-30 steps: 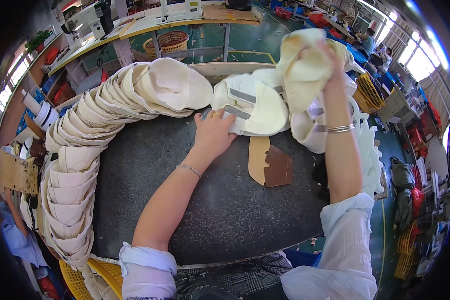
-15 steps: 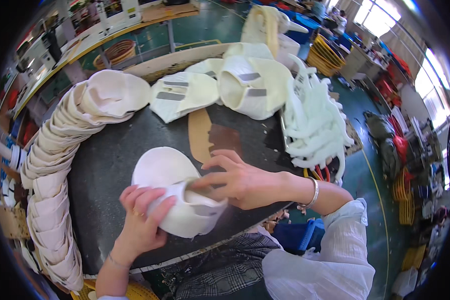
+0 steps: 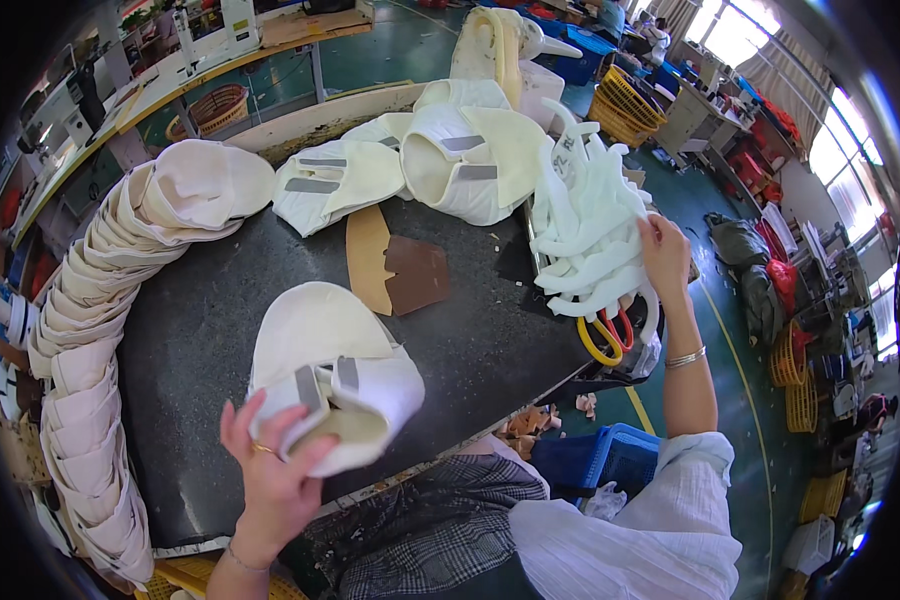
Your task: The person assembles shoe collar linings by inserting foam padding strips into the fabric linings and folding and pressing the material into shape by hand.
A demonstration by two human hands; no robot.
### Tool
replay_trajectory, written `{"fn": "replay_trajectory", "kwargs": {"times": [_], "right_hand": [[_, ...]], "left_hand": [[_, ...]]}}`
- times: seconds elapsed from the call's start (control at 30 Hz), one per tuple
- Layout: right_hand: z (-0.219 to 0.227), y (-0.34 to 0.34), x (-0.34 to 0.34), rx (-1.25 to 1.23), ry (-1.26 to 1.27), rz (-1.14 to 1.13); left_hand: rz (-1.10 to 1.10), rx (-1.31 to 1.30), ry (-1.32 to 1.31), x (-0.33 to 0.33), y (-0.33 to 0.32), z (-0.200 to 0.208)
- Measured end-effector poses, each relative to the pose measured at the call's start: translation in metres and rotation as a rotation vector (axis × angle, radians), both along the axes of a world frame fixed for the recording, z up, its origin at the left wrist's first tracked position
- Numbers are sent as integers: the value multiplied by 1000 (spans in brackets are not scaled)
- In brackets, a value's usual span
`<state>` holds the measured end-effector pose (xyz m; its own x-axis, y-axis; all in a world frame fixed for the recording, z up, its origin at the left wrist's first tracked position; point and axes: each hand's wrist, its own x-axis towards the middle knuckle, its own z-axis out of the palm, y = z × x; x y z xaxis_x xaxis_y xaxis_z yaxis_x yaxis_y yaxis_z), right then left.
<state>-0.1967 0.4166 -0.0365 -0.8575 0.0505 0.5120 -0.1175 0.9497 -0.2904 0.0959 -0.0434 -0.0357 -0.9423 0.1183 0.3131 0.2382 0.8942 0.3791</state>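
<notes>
The left hand [image 3: 270,475] pinches a cream fabric cap piece with 2 grey strips [image 3: 335,385] on the dark worktable [image 3: 200,330]. The right hand [image 3: 663,255] grips white moulded plastic strips [image 3: 590,230], apparently closed; workshop aisles beyond blur, and orange-handled scissors [image 3: 610,335] lie half hidden beneath.

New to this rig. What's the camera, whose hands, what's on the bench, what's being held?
There is no machine here: a person works with bare hands, and the picture comes from a wide fisheye camera on their head looking down, so straight edges bend near the rim. The left hand grips a cream cap piece with grey strips at the near edge of the dark worktable. The right hand reaches into a bundle of white plastic strips on the right. Also there: a long curved row of stacked cream cap pieces on the left, more cap pieces with grey strips at the back, a tan and brown cardboard piece, and scissors with red and yellow handles.
</notes>
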Motion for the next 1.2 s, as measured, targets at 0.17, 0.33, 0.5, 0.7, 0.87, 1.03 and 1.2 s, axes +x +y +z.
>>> {"fn": "replay_trajectory", "kwargs": {"times": [0.17, 0.33, 0.5, 0.7, 0.87, 1.03, 1.2], "right_hand": [[-2, 16, -16, -1260, 185, 111], [18, 9, 3, -928, 483, 143], [37, -95, 78, -966, -106, 768], [31, -210, 144, -336, -619, 1455], [5, -261, 172, -248, -218, 1560], [4, -272, 162, -86, -62, 1380], [-2, -277, 164, -218, -157, 1261]], "left_hand": [[233, -134, 439, -18, -11, 5], [214, 148, 99, -40, -29, 5], [153, -39, 87, -32, -28, 5], [197, 244, 124, -13, -18, 24], [-24, 98, -261, 21, -1, 38], [363, 34, 44, 28, -16, 4], [451, 106, 168, 13, -17, 2]]}}
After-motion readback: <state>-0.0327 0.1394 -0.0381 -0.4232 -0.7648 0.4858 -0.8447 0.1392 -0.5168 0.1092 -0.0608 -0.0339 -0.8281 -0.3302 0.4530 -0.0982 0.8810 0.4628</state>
